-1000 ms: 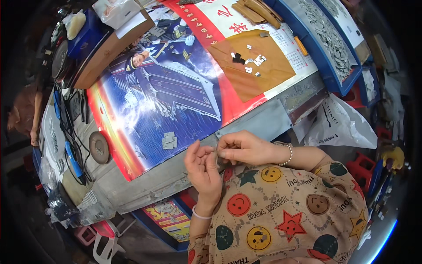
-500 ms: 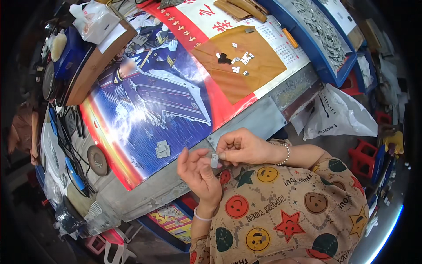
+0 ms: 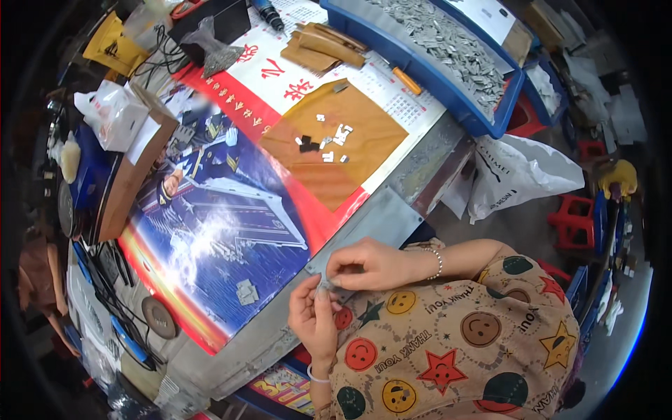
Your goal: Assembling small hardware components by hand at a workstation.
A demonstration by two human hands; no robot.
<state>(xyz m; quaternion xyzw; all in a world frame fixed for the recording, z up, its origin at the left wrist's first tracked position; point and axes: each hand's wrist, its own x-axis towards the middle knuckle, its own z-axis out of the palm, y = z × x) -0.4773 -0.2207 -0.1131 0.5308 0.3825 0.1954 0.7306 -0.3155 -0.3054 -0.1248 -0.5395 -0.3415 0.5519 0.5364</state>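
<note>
My left hand (image 3: 313, 317) and my right hand (image 3: 364, 264) meet at the near edge of the table, just over my lap. Together their fingertips pinch a small grey metal piece (image 3: 324, 284). A few more small grey pieces (image 3: 246, 291) lie on the blue poster (image 3: 210, 231) to the left of my hands. My right wrist wears a beaded bracelet (image 3: 439, 262). My clothing is beige with smiley faces and stars.
A brown sheet (image 3: 329, 150) with small black and white bits lies farther back. A long blue tray (image 3: 448, 52) of grey metal pieces stands at the back right. A cardboard box (image 3: 129, 171), plastic bags and cables crowd the left. A white bag (image 3: 521, 175) and red stools (image 3: 574, 224) stand at right.
The view has shifted so the table sits higher and farther left. My hands have stayed together at the table's edge, still working the small grey piece between their fingertips.
</note>
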